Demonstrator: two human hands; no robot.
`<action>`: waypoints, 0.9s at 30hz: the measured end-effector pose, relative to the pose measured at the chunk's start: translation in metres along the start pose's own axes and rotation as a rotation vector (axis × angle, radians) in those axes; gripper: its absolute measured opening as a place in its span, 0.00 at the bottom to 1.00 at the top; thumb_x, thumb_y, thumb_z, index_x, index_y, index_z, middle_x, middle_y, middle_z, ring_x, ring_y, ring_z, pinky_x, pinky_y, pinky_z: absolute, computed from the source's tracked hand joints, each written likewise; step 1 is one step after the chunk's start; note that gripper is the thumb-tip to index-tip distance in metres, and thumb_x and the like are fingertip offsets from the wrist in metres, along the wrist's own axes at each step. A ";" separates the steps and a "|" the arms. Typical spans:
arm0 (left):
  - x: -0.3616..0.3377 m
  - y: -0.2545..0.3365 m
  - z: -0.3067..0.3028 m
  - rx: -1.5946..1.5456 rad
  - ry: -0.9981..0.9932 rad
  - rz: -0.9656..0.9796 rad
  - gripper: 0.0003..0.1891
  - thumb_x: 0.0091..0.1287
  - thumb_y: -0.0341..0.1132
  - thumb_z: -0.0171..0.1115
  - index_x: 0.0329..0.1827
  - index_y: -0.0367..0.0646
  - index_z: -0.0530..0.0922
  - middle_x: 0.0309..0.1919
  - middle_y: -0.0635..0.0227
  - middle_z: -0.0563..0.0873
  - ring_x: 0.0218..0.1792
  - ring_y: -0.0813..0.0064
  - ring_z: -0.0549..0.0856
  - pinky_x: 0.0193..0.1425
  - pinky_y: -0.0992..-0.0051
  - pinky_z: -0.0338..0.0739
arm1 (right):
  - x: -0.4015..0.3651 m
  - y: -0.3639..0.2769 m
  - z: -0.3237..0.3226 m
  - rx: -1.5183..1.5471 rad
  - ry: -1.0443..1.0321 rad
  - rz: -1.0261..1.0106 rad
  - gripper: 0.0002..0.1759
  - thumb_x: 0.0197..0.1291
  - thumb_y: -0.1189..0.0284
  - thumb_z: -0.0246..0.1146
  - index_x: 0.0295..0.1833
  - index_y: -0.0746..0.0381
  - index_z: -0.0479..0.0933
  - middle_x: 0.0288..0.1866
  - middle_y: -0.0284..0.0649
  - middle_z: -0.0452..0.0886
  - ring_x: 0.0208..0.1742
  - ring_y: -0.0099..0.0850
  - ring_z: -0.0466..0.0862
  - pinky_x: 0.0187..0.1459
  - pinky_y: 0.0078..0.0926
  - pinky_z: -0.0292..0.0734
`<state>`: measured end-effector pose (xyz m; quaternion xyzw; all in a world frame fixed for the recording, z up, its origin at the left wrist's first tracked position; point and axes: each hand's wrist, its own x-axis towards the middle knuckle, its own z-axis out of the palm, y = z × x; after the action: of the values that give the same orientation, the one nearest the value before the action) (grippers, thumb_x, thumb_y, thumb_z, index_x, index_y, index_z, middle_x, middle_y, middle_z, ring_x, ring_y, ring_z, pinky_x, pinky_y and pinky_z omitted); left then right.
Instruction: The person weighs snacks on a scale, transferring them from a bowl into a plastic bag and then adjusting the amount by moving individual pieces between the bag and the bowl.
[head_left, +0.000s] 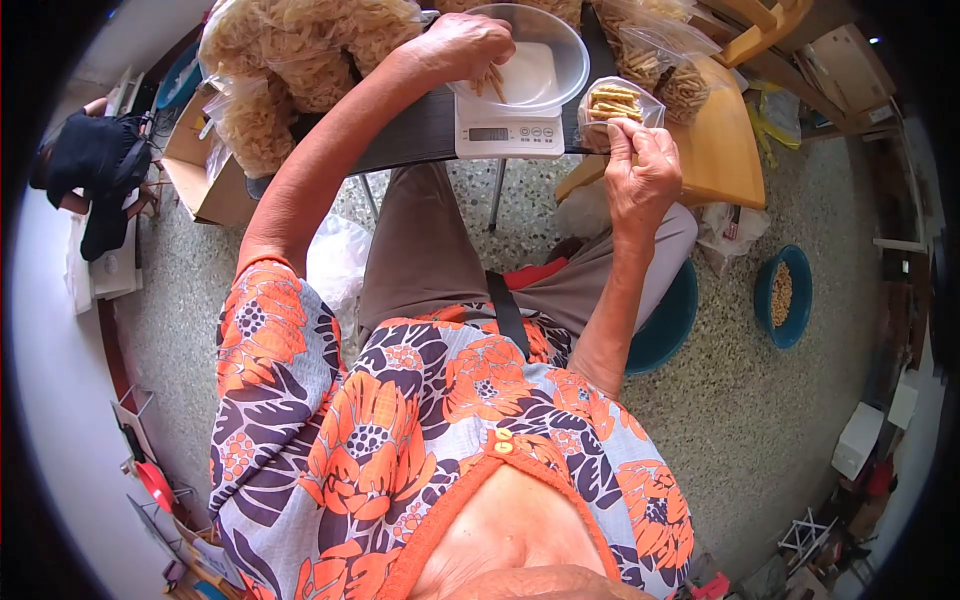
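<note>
My left hand [468, 46] is closed on a few thin tan sticks [489, 82] at the left side of a clear plastic bowl [572, 62]. The bowl rests on a white digital scale [512, 138], whose display is too small to read. To the right of the scale, my right hand [642, 172] pinches the near edge of a small clear bag [652, 108]. Short tan sticks [614, 100] lie stacked in the bag's opening.
Filled bags [290, 45] crowd the dark table's left side. More filled bags [684, 92] sit at a wooden chair [722, 150]. A cardboard box [190, 165] is left. Teal basins [797, 300] stand on the floor at right. Another person [92, 165] is at far left.
</note>
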<state>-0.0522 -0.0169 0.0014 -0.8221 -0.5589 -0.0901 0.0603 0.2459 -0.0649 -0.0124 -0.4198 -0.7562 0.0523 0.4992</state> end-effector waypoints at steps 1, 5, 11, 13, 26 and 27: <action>0.000 0.000 0.000 -0.021 -0.019 0.011 0.04 0.58 0.26 0.71 0.32 0.47 0.85 0.40 0.66 0.88 0.49 0.59 0.89 0.48 0.60 0.85 | 0.000 0.000 0.000 0.002 -0.002 0.010 0.07 0.60 0.71 0.76 0.43 0.59 0.90 0.35 0.41 0.84 0.40 0.41 0.84 0.45 0.41 0.79; 0.006 0.006 -0.009 0.004 -0.091 -0.016 0.04 0.57 0.26 0.71 0.33 0.46 0.86 0.39 0.64 0.88 0.47 0.57 0.89 0.48 0.59 0.85 | 0.000 0.000 0.001 0.003 -0.005 0.013 0.07 0.60 0.71 0.76 0.43 0.59 0.90 0.35 0.41 0.84 0.40 0.41 0.84 0.45 0.41 0.79; 0.003 0.012 -0.019 -0.025 -0.134 -0.050 0.02 0.58 0.27 0.67 0.33 0.42 0.86 0.36 0.58 0.89 0.43 0.54 0.90 0.47 0.57 0.84 | 0.002 0.000 0.001 -0.018 -0.009 -0.003 0.07 0.59 0.71 0.76 0.42 0.59 0.90 0.35 0.40 0.84 0.40 0.42 0.84 0.45 0.41 0.80; 0.001 0.009 -0.017 -0.033 -0.065 -0.063 0.05 0.57 0.27 0.67 0.35 0.44 0.87 0.36 0.57 0.89 0.43 0.52 0.89 0.47 0.57 0.84 | 0.002 0.000 0.002 -0.020 -0.011 -0.001 0.07 0.59 0.71 0.77 0.42 0.58 0.90 0.35 0.40 0.84 0.40 0.42 0.84 0.45 0.41 0.80; -0.005 0.052 -0.037 -2.016 -0.074 -0.439 0.13 0.72 0.33 0.74 0.56 0.38 0.86 0.41 0.70 0.91 0.34 0.85 0.87 0.31 0.86 0.82 | 0.000 0.000 0.004 -0.048 -0.028 0.030 0.06 0.60 0.70 0.75 0.43 0.57 0.90 0.36 0.40 0.84 0.41 0.42 0.84 0.47 0.42 0.78; -0.005 0.060 -0.038 -1.947 -0.047 -0.424 0.14 0.71 0.35 0.75 0.55 0.38 0.87 0.38 0.70 0.91 0.32 0.86 0.86 0.27 0.86 0.78 | 0.000 0.001 0.004 -0.040 -0.015 0.015 0.06 0.60 0.70 0.75 0.43 0.57 0.90 0.36 0.40 0.84 0.41 0.42 0.84 0.47 0.42 0.78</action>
<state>-0.0009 -0.0508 0.0371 -0.3977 -0.3778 -0.5018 -0.6688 0.2433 -0.0629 -0.0151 -0.4351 -0.7575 0.0439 0.4846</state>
